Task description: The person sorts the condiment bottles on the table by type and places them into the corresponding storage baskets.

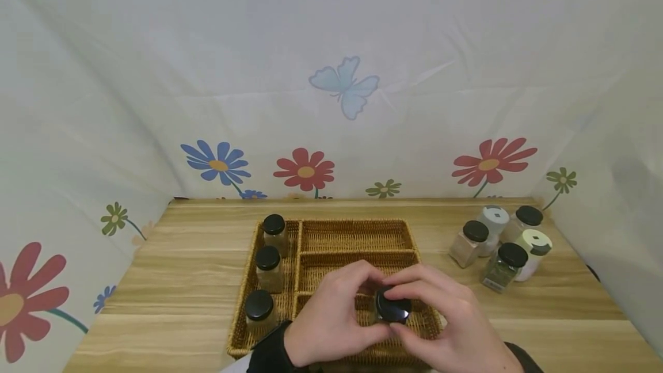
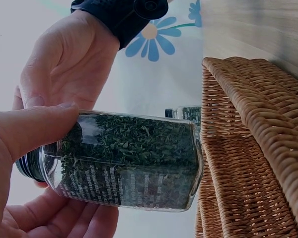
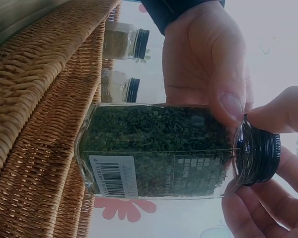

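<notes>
Three jars (image 1: 269,277) were already set in the wicker tray (image 1: 354,222), left of centre; five containers (image 1: 499,273) were left on the table (image 1: 171,281) at right. At lower centre, a herb jar (image 1: 393,308) was held upright over the tray, pinched near its top by the arched left hand (image 1: 339,316) and right hand (image 1: 454,316).

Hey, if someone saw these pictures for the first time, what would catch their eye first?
Probably the jar of green flakes, gripped by the left hand and right hand at the wicker tray's front right. Next, three black-lidded jars in the tray's left compartment. Then the pale blue butterfly on the backdrop.
</notes>
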`<control>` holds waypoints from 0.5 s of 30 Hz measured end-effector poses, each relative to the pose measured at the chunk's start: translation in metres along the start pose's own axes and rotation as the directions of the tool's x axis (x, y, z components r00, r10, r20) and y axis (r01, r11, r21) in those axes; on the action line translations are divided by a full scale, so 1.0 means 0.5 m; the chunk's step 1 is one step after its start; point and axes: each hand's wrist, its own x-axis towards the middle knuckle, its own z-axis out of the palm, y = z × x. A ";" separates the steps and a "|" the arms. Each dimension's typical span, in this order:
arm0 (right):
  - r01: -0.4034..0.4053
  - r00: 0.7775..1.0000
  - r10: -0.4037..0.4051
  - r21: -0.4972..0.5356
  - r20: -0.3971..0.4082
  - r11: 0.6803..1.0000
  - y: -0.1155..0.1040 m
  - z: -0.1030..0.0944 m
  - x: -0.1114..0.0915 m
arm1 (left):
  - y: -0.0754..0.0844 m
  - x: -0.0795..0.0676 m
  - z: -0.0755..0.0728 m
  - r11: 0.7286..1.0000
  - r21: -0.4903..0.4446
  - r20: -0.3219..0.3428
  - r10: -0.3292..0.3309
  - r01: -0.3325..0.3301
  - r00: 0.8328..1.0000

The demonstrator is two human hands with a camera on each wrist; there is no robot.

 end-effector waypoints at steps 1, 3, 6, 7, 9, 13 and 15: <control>0.001 1.000 -0.001 -0.001 0.002 1.000 0.000 0.000 0.000 | 0.000 0.000 0.000 1.000 -0.005 -0.002 -0.003 0.003 1.000; 0.001 1.000 -0.001 -0.004 0.005 1.000 -0.001 -0.001 0.001 | 0.000 -0.001 0.000 1.000 0.001 -0.005 0.005 -0.005 1.000; -0.005 1.000 0.005 -0.007 0.006 1.000 -0.003 -0.001 0.001 | -0.001 -0.001 0.000 0.999 0.015 -0.019 0.030 -0.030 0.999; -0.010 1.000 0.010 -0.007 0.005 1.000 -0.003 -0.001 0.001 | -0.001 -0.001 0.000 0.999 0.018 -0.024 0.038 -0.038 0.999; -0.020 1.000 0.020 -0.003 0.002 1.000 -0.004 -0.002 0.001 | -0.003 -0.001 0.000 0.998 0.024 -0.037 0.056 -0.055 0.998; -0.037 0.999 0.037 -0.010 -0.003 0.999 -0.008 -0.005 0.004 | -0.006 0.000 0.001 0.997 0.026 -0.052 0.080 -0.079 0.995; -0.049 0.999 0.049 -0.024 -0.002 0.999 -0.011 -0.006 0.007 | -0.007 0.000 0.001 0.997 0.025 -0.055 0.080 -0.079 0.995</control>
